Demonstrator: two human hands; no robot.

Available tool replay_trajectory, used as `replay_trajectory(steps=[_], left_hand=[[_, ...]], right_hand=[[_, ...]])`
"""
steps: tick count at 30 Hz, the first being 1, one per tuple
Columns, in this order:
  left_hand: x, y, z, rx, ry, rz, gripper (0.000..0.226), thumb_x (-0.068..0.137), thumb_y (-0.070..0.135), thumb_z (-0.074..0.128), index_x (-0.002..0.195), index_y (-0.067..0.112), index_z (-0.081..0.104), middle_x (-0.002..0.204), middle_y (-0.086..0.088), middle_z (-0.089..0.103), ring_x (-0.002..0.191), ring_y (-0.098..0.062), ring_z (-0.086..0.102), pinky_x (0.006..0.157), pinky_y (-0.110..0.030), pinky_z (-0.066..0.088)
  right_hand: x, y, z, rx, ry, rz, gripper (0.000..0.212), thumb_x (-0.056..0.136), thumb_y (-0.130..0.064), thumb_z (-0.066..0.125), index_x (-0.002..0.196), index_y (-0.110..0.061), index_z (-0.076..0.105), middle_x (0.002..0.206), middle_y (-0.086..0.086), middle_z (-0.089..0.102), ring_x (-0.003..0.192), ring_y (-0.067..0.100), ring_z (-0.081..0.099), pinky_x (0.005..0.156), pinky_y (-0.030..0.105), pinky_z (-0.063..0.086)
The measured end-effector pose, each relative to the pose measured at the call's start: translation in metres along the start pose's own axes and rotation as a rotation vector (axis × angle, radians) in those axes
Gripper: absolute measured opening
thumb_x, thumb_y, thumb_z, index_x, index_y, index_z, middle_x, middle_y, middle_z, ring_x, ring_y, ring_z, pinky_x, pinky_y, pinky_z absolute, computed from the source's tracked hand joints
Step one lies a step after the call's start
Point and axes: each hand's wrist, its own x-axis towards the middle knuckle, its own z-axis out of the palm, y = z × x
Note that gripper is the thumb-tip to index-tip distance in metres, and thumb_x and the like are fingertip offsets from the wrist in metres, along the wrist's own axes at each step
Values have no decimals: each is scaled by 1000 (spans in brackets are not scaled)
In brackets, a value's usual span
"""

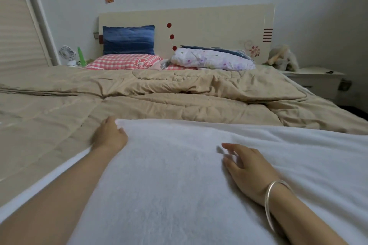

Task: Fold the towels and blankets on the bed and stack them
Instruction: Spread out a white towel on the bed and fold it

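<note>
A large white towel [171,175] lies spread flat over the near part of the bed. My left hand [109,135] is at its far left corner, thumb on top of the cloth and fingers tucked at the edge, pinching the corner. My right hand [247,167] lies on the towel to the right of the middle, fingers spread and nearly straight, slightly blurred. A silver bangle sits on that wrist. Under the towel a beige quilted blanket [159,93] covers the bed, rumpled toward the right.
At the headboard [209,20] stand a blue pillow [128,40], a pink checked pillow [123,61] and a folded floral quilt [213,58]. A small fan [67,53] and green bottle are at the left, a white nightstand [314,79] at the right.
</note>
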Motion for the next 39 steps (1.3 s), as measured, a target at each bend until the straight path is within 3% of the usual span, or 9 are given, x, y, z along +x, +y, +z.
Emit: replay_trajectory(steps=[4,8,10,13,19,25,32,36,39], left_hand=[[-9,-3,13,320,-51,325,71,92,9,47,153,14,13,161,-5,16,145,-24,21,116,-36,21],[3,2,17,839,-120,646,70,95,28,47,154,20,10,159,3,20,148,-14,11,120,-42,-2],[6,6,21,879,-131,614,62,93,26,47,150,21,21,148,2,38,140,-14,31,120,-43,4],[0,12,25,888,29,590,39,94,18,44,133,20,43,125,0,54,116,-19,53,106,-36,32],[-19,17,24,967,181,516,20,93,13,45,112,19,46,112,0,57,103,-18,57,92,-32,38],[-22,13,21,884,235,419,19,94,11,43,109,19,51,109,-1,60,104,-19,53,83,-31,40],[-8,-1,18,664,184,542,28,82,12,59,110,11,64,111,-11,66,118,-31,51,97,-43,35],[-9,4,3,834,200,529,30,85,25,53,115,24,52,115,-2,58,111,-22,48,93,-36,32],[-12,7,-14,914,209,625,25,84,32,56,108,30,59,113,2,53,113,-20,44,93,-35,31]], right_hand=[[23,7,-13,30,69,31,37,93,-32,53,130,-32,52,123,-6,60,112,14,55,94,27,40],[57,40,-30,-377,152,79,42,91,-24,47,132,-31,48,133,-3,52,126,24,42,103,33,33],[68,52,-31,-479,29,114,43,90,-23,45,133,-31,47,135,-2,53,126,25,44,105,33,34],[72,50,-34,-555,11,93,38,89,-25,47,127,-29,50,130,-1,54,120,24,48,97,32,39],[67,42,-40,-589,61,77,23,85,-26,54,108,-26,52,118,0,54,116,23,44,94,35,37],[46,-4,-71,-538,213,-32,14,83,-30,59,89,-26,47,103,3,62,97,29,57,69,31,38],[-6,-73,-65,-860,-509,-96,23,86,-29,55,106,-21,63,106,-2,64,89,18,60,56,19,39],[-8,-70,-27,-848,-611,-30,22,87,-31,50,105,-23,61,111,1,63,101,22,60,81,28,44],[-12,-52,-14,-745,-507,9,13,88,-35,45,84,-28,55,117,-3,63,109,22,58,82,30,41]])
